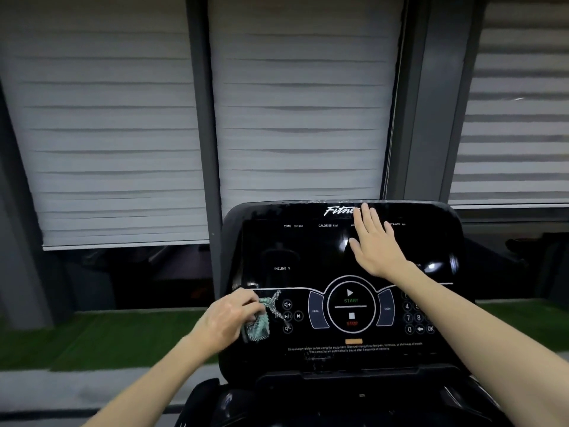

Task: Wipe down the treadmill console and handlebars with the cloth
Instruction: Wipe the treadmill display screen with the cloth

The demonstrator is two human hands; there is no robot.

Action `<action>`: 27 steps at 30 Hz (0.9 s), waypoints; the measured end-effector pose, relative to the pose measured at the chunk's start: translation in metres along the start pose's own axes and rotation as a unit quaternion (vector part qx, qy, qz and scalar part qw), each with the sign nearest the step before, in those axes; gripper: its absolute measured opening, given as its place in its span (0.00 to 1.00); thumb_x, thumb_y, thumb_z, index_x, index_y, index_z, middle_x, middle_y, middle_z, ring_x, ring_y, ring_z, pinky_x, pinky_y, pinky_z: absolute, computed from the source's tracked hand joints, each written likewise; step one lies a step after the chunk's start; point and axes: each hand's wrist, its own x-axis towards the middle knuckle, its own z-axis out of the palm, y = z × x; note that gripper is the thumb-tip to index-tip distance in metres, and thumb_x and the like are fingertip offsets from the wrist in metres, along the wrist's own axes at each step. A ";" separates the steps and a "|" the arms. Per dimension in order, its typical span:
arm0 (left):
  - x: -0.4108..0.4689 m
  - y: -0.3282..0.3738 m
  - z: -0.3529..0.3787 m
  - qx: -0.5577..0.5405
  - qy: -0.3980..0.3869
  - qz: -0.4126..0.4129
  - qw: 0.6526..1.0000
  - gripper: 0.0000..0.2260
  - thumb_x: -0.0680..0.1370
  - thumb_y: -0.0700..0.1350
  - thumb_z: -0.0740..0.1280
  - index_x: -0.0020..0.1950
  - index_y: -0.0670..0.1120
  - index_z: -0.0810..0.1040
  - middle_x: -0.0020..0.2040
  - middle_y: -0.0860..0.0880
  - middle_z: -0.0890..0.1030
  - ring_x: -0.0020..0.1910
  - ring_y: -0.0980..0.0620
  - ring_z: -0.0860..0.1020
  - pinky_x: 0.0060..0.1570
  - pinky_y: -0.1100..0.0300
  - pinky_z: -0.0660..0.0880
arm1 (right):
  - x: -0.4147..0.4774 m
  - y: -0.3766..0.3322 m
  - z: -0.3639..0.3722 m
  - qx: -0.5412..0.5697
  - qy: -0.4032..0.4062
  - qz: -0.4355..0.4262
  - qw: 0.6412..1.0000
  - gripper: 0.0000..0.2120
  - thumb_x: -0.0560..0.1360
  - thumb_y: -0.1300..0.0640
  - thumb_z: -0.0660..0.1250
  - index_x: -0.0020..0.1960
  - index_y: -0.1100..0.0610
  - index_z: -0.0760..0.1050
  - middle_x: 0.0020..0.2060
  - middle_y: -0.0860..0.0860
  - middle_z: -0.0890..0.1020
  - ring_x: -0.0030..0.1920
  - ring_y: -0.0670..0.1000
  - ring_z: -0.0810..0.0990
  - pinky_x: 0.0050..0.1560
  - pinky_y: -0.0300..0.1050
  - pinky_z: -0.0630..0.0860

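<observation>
The cloth (260, 320), a pale green, patterned rag, lies bunched against the lower left of the treadmill console (308, 251), just left of the volume and play buttons, with the left hand (229, 318) curled over it and gripping it. The right hand (374, 241) lies open and flat, fingers spread, on the upper right of the glossy black panel, holding nothing. White lettering reads "Fitne", partly covered, then "TIME min:sec", "CALORIES kcal" and "INCLINE %". A ringed dial (351, 305) in the middle carries a green "START" and a red "STOP", flanked by "PROG" and a second key too blurred to read; a number keypad (418, 318) with "OK" sits at the right. Behind the console hang pale striped window blinds (117, 118) between grey frames, above a strip of green turf (92, 337).
</observation>
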 end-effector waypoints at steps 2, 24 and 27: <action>0.023 -0.011 -0.014 0.018 0.011 -0.013 1.000 0.17 0.66 0.33 0.76 0.49 0.48 0.80 0.45 0.53 0.77 0.43 0.55 0.74 0.36 0.62 0.76 | 0.001 0.001 -0.004 -0.007 -0.009 -0.004 1.000 0.31 0.81 0.51 0.52 0.78 0.59 0.41 0.77 0.57 0.42 0.77 0.56 0.42 0.74 0.58 0.48; 0.065 -0.033 -0.042 0.006 0.099 -0.101 0.990 0.11 0.69 0.33 0.74 0.47 0.47 0.83 0.46 0.49 0.81 0.42 0.48 0.78 0.41 0.56 0.77 | -0.002 0.002 -0.002 0.009 -0.016 0.000 1.000 0.32 0.81 0.51 0.53 0.78 0.58 0.40 0.77 0.56 0.41 0.77 0.55 0.41 0.74 0.59 0.48; 0.030 -0.019 -0.021 -0.016 0.073 -0.079 0.994 0.13 0.68 0.33 0.75 0.48 0.47 0.83 0.47 0.52 0.80 0.43 0.53 0.77 0.40 0.59 0.78 | -0.003 0.000 -0.003 0.006 -0.020 0.004 1.000 0.33 0.81 0.52 0.54 0.78 0.59 0.40 0.77 0.56 0.42 0.77 0.56 0.42 0.74 0.58 0.48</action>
